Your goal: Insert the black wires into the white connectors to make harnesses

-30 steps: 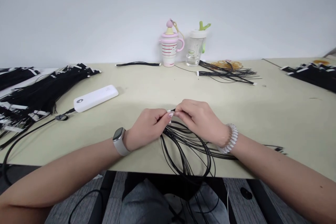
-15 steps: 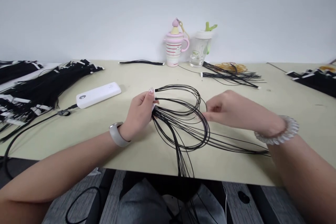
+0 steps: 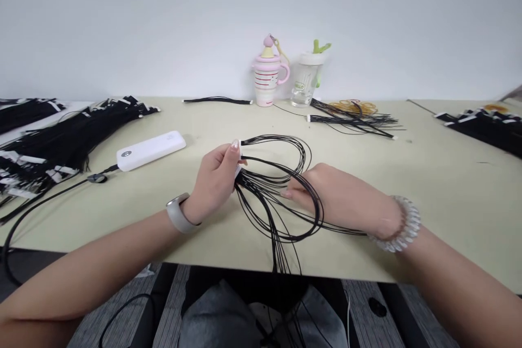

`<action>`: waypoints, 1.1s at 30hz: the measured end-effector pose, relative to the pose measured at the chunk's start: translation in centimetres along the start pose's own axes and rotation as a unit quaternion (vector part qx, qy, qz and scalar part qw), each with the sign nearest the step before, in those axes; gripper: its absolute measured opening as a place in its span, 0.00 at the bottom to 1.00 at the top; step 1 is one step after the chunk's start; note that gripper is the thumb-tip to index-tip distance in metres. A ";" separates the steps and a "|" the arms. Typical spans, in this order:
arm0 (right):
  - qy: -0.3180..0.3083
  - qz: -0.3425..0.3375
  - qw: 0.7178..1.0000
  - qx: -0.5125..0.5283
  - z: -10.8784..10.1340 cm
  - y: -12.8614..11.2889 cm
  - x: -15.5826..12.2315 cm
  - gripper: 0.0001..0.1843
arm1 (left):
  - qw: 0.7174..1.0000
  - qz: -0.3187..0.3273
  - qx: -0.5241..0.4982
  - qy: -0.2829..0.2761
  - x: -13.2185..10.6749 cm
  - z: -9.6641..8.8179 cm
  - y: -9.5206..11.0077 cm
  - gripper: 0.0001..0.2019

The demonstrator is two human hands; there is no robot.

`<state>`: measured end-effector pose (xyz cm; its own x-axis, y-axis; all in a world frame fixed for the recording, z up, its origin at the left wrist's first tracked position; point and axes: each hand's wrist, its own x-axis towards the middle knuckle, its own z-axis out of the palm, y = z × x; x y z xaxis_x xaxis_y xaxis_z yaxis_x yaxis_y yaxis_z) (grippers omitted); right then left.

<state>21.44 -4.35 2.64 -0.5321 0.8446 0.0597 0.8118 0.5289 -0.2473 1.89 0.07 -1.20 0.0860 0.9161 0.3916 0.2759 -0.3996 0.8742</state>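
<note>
My left hand [image 3: 217, 178] pinches the white connectors [image 3: 237, 172] of a black wire bundle [image 3: 267, 204] between thumb and fingers, above the table. From the connectors the thin wires fan out in wide loops to the right, and one strand group hangs over the table's front edge. My right hand [image 3: 340, 196] is closed around some of the wires, with its fingertips inside the large front loop, which passes across the hand. Which strands it grips is partly hidden by the fingers.
Piles of black wire harnesses [image 3: 77, 133] lie at the left, beside a white power bank [image 3: 150, 150] with a black cable. A pink-lidded mug [image 3: 266, 79] and a clear tumbler [image 3: 305, 81] stand by the wall. More harnesses [image 3: 489, 128] lie at the right.
My right hand has moved left and slightly down, from the loop's right edge to inside the loop, nearer the connectors. The left hand keeps its hold almost in place.
</note>
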 end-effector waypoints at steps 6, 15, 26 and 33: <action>0.008 -0.019 1.000 -0.003 0.2 0.0 -0.2 0.19 | 0.999 0.043 0.021 0.009 -0.3 -0.1 0.5 0.21; 0.118 -0.080 0.980 0.141 3.2 -1.1 1.1 0.14 | 1.000 0.024 0.009 -0.019 -1.0 0.5 0.2 0.19; 0.126 -0.083 0.982 0.111 3.3 -1.6 1.1 0.13 | 0.998 0.044 0.027 -0.042 -1.5 0.6 1.2 0.19; 0.143 -0.124 0.976 0.107 0.5 -3.7 0.4 0.15 | 0.993 0.091 0.063 0.031 -3.7 -0.8 4.4 0.19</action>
<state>18.14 -6.00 3.06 -0.5927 0.6974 0.4030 0.5810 0.7167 -0.3858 2.02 -5.10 1.43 0.0868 0.8236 0.5605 0.3801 -0.5474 0.7456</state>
